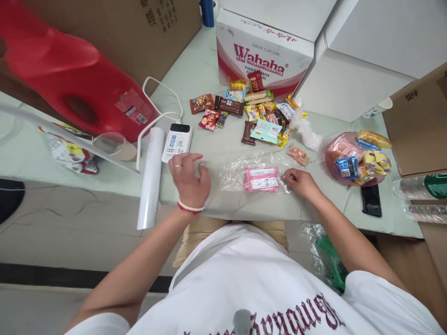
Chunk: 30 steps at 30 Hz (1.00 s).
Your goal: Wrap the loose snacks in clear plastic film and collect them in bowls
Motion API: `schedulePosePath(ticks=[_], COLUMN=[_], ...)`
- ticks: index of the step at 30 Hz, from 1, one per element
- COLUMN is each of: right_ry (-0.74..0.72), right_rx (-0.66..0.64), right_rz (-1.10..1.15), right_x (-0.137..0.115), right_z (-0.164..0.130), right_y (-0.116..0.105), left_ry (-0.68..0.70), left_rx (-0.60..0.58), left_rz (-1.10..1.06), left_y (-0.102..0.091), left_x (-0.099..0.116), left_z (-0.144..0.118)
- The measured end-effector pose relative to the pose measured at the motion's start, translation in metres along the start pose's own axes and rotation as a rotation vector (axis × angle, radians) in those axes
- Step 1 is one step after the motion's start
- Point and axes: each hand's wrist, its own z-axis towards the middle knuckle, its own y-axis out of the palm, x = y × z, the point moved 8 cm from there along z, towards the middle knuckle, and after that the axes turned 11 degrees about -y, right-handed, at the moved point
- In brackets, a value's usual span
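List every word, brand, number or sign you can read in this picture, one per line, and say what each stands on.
"Wahaha": red lettering on the white and red carton; the smaller print beneath it is blurred.
Brown box: dark characters, cut off and unreadable.
Brown box at right: one dark character, not legible.
White power bank: blue characters, too small.
Pink packets and snack wrappers: print too small.
White shirt: maroon lettering, upside down, unreadable.

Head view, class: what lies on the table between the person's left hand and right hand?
In the head view, a clear plastic bag holding pink packets lies between the left hand and right hand, whose fingers touch the bag's edge.
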Motion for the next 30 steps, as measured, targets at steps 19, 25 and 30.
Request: schedulePosePath(ticks=[19, 25, 30], right_ry=[-0.384, -0.628, -0.699], right_rx=[-0.221, -0.083, 0.162], right_rz=[-0.206, -0.433, -0.386], right_x=[-0.105, -0.119, -0.109], right_z=[0.099, 0.027, -0.022], right_y=[-0.007, 0.008, 0.046], left_ry=[0.668, 0.66, 0.524], left_rx=[-0.681, -0.636, -0.561], left_rz=[0.308, 0.253, 0.047], left_y=[0.131, 0.127, 0.114], left_x=[0.095, 0.089, 0.07], left_z=[-0.09, -0.093, -0.088])
